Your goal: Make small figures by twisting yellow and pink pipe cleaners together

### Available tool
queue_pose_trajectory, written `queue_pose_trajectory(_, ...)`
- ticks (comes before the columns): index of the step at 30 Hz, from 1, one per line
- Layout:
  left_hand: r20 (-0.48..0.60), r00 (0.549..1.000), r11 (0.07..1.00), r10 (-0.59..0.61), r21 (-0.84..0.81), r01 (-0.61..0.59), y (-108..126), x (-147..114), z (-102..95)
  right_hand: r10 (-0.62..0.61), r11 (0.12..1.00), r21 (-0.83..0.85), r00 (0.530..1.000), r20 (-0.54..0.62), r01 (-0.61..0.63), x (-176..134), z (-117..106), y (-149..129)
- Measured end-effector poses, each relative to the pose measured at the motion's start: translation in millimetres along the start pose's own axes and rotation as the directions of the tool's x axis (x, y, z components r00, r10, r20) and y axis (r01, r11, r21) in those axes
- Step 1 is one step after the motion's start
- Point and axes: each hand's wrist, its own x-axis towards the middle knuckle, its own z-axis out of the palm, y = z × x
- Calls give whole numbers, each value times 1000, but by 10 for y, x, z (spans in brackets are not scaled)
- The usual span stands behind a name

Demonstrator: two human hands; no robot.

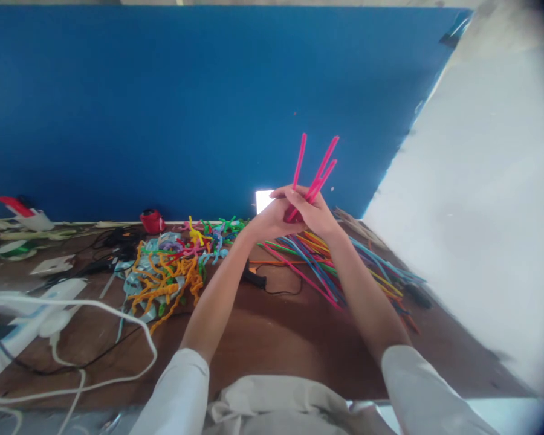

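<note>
Several pink pipe cleaners [323, 164] stick up from between my two hands, raised over the back of the table. My left hand [274, 216] is closed around their lower part, and pink shows in its palm. My right hand [315, 211] presses against it from the right, thumb and fingers closed on the same stems. The fingers overlap, so how the lower ends are bent is hidden. Beneath my right forearm lies a spread of straight pipe cleaners [294, 267] in pink, blue, green, yellow and orange.
Left of my hands is a pile of twisted orange pipe cleaners [165, 281] and other coloured pieces. A black-handled tool [254, 278] with a cord lies behind my forearms. A white power strip [36, 326] with looping cables fills the left. A blue panel [163, 109] stands behind the table [272, 344].
</note>
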Motion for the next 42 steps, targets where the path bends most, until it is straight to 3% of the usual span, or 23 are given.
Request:
queue_pose_trajectory(5, -92, 994, 998, 53, 42, -49, 39, 49, 92, -16, 999, 44, 982, -190, 25, 12, -3, 5)
queue_pose_trajectory(14, -304, 952, 991, 26, 130, 15, 18, 52, 142, -107, 993, 15, 960, -258, 115, 36, 37, 30)
queue_pose_trajectory(22, -292, 952, 967, 86, 255, -9, 114, 30, 146, -129, 992, -34, 942, -310, 125, 34, 12, 48)
queue_pose_trajectory(36, -445, 895, 917, 24, 366, 157, 63, 52, 180, -78, 995, 42, 963, -258, 91, 43, 114, 106)
queue_pose_trajectory(42, -427, 903, 912, 52, 389, 131, 46, 48, 186, -134, 991, -8, 965, -225, 135, 43, 107, 86)
